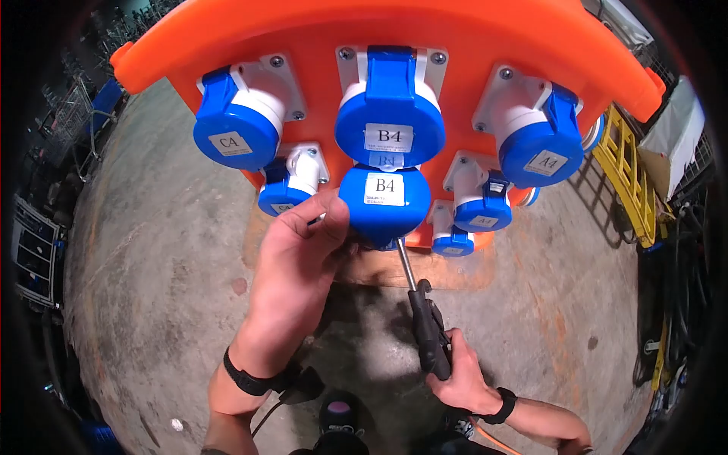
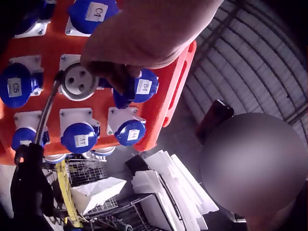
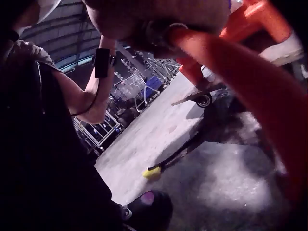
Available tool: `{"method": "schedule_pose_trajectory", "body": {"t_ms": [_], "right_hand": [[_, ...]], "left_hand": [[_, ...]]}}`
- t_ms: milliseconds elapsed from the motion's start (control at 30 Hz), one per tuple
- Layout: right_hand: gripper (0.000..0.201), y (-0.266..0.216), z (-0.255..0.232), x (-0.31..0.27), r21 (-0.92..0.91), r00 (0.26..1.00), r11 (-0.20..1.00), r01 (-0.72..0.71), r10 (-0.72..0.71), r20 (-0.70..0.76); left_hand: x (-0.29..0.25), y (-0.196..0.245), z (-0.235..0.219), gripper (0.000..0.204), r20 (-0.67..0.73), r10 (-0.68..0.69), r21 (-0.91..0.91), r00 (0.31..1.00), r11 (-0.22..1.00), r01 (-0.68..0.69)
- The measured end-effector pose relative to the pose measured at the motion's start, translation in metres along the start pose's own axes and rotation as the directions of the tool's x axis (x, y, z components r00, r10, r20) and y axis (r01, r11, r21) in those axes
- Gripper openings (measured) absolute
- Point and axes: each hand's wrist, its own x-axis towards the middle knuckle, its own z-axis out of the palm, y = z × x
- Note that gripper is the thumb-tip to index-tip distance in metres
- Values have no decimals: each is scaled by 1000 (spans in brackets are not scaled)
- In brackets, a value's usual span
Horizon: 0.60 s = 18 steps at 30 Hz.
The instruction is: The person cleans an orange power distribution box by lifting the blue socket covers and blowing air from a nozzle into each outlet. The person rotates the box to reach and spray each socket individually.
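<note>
My left hand [image 1: 299,254] pinches the left edge of a blue hinged socket cap [image 1: 387,214] labelled B4, holding it lifted. Behind the cap, the left wrist view shows the white socket face [image 2: 79,82] with several round holes. A black air blow gun [image 1: 431,337] is in my right hand [image 1: 464,377], fingers curled around its grip. Its thin metal nozzle [image 1: 407,264] points up beneath the cap, and in the left wrist view the tip lies right beside the socket's edge. An orange hose [image 3: 240,82] runs near the right wrist.
Other blue-capped sockets, including C4 [image 1: 235,136] and A4 [image 1: 540,152], surround this one on the orange housing [image 1: 318,30]. Below lies a wooden board [image 1: 371,267] on the concrete floor [image 1: 167,265]. A yellow metal frame [image 1: 623,178] stands at the right.
</note>
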Motion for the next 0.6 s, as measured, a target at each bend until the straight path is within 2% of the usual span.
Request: {"method": "schedule_pose_trajectory", "body": {"t_ms": [133,200,267,300,367,400,500,600], "right_hand": [[52,-5,7,3,38,999,999,26,-27,30],[53,-7,9,4,39,995,999,-31,27,95],[55,-8,9,4,61,984,991,-119,109,143],[55,-6,11,2,72,983,989,-127,117,139],[50,3,14,-4,44,1000,999,-8,10,-30],[48,6,15,-7,51,999,999,-13,15,-50],[54,8,10,-10,89,995,991,-96,94,26],[50,4,7,-8,100,995,990,-98,96,23]], "left_hand": [[-2,2,0,29,-29,-38,-7,999,999,37],[-2,1,-3,26,-24,-53,-21,998,998,53],[1,-3,-10,27,40,-37,-76,999,996,40],[2,-4,-13,27,47,-49,-70,998,996,52],[3,-7,-17,31,70,-42,-150,997,987,52],[3,-7,-19,31,73,-56,-144,996,987,67],[3,-8,-21,34,123,-41,-88,992,995,52],[4,-9,-14,33,86,-10,-88,996,996,17]]}}
